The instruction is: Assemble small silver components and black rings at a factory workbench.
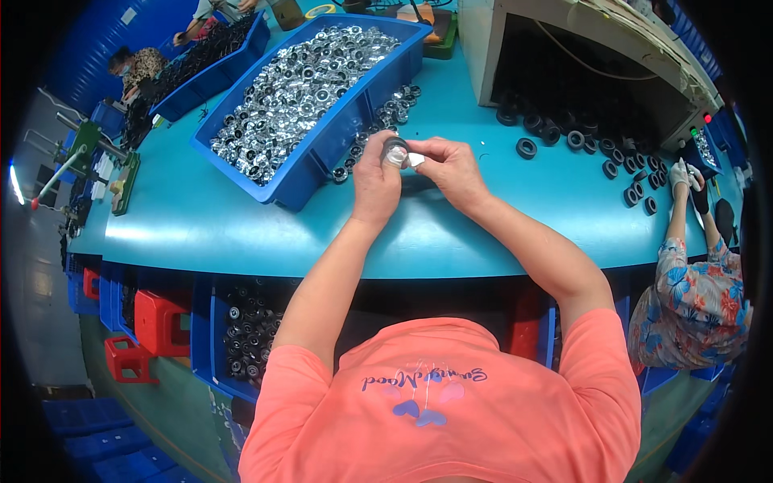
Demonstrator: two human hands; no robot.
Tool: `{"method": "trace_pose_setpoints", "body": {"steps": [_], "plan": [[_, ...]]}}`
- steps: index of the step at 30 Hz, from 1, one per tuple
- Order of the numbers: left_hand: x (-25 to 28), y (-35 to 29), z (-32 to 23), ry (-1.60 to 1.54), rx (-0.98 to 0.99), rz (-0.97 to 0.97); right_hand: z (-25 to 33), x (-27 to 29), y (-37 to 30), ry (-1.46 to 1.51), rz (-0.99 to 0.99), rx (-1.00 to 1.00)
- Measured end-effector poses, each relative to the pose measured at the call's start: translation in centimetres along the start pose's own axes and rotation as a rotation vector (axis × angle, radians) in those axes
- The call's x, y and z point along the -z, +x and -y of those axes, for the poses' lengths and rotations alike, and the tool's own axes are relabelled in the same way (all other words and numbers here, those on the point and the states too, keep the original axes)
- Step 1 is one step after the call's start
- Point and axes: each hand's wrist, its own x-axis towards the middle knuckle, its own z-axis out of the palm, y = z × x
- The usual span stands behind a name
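My left hand (377, 179) is closed around a small round part with a black ring and a shiny, clear-looking hub (394, 153), held just above the blue-green table. Close against it, my right hand (457, 171) pinches a small white piece (416, 159) between thumb and fingers; whether this is a scrap or a finger cover I cannot tell. Beyond my hands stands a blue bin (299, 171) heaped with shiny round parts (314, 76). Several more shiny parts (394, 105) lie loose along the bin's right side, near my left fingers.
Black rings (526, 148) are scattered to the right, before a large pale box (483, 60) full of dark rings. At the far right a co-worker's gloved hand (683, 175) rests near the rings. A green hand press (125, 183) and red stools (161, 322) are at left.
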Motion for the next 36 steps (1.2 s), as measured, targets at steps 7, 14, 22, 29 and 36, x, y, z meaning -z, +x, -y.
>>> {"method": "trace_pose_setpoints", "body": {"steps": [7,14,22,29,36], "plan": [[0.4,0.3,-0.3,-0.114,0.141,0.017,0.4,-0.5,-0.3,-0.239,-0.082,0.141],[1.1,0.6,-0.9,-0.276,0.241,0.077,0.5,0.0,0.3,0.013,-0.052,0.019],[0.9,0.5,-0.1,-0.001,0.162,0.001,-0.2,0.2,0.4,-0.245,0.013,0.02],[1.0,0.5,-1.1,-0.285,0.275,0.262,0.1,0.9,0.9,0.017,0.054,-0.186],[0.5,0.3,-1.2,-0.169,0.247,0.287,-0.7,1.4,1.2,0.127,0.056,-0.236]]}}
